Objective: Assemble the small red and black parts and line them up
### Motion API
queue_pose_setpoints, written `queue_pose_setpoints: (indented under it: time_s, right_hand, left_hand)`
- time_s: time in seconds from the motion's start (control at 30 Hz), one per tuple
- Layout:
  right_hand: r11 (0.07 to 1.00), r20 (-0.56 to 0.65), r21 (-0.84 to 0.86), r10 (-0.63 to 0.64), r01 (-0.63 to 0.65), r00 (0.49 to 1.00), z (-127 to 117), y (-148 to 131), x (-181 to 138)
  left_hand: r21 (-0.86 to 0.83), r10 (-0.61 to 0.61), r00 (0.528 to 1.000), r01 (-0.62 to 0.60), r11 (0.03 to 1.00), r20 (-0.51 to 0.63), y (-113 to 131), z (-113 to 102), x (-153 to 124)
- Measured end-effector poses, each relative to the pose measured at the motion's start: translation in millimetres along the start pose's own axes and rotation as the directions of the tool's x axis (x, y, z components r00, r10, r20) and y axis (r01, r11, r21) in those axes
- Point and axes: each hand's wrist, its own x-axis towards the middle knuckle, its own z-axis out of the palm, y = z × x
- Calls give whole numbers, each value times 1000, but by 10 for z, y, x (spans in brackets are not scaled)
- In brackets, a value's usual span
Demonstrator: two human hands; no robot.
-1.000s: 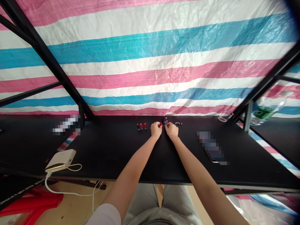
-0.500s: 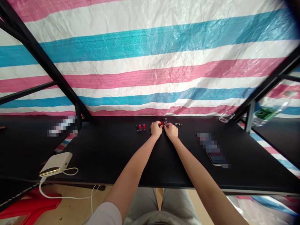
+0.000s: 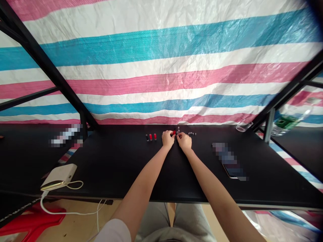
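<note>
Near the back edge of the table, my left hand (image 3: 167, 138) is closed, its fingertips at a small red cylinder (image 3: 174, 132). Close beside it, my right hand (image 3: 185, 141) is pinched, but what sits between its fingertips is too small to make out. Small silvery parts (image 3: 178, 129) stand just beyond the fingertips. Left of my hands, a black cylinder (image 3: 147, 137) and two red cylinders (image 3: 150, 137) with metallic ends are lined up. Right of them lies a short row of several small shiny metal pieces (image 3: 192, 134).
A phone (image 3: 230, 168) lies on the black table (image 3: 121, 158) to the right. A clear cup (image 3: 244, 126) and a plastic bottle (image 3: 286, 122) are farther right. At the left front sits a white power box (image 3: 59, 176) with a cable. Black frame bars (image 3: 73, 97) rise on both sides before striped sheeting.
Both hands keep almost the same place and pose. The view has shifted very slightly; nothing on the table has visibly moved.
</note>
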Motion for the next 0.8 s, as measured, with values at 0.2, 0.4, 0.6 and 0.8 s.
queue_pose_setpoints:
  time_s: [0.2, 0.4, 0.6, 0.8]
  right_hand:
    - [1000, -16, -26, -14, 13, 1000, 25, 7, 3]
    - [999, -24, -49, -21, 20, 999, 49, 20, 8]
    - [997, -29, -69, -23, 21, 999, 53, 21, -5]
    - [996, -37, -76, -43, 40, 998, 36, 24, -27]
  left_hand:
    - [85, 6, 1000, -7, 996, 20, -3, 0, -2]
    - [141, -3, 999, -4, 990, 51, 40, -20, -15]
    - [229, -42, 994, 17, 973, 103, 132, -96, -40]
    - [285, -14, 980, -44, 957, 198, 208, -342, -164]
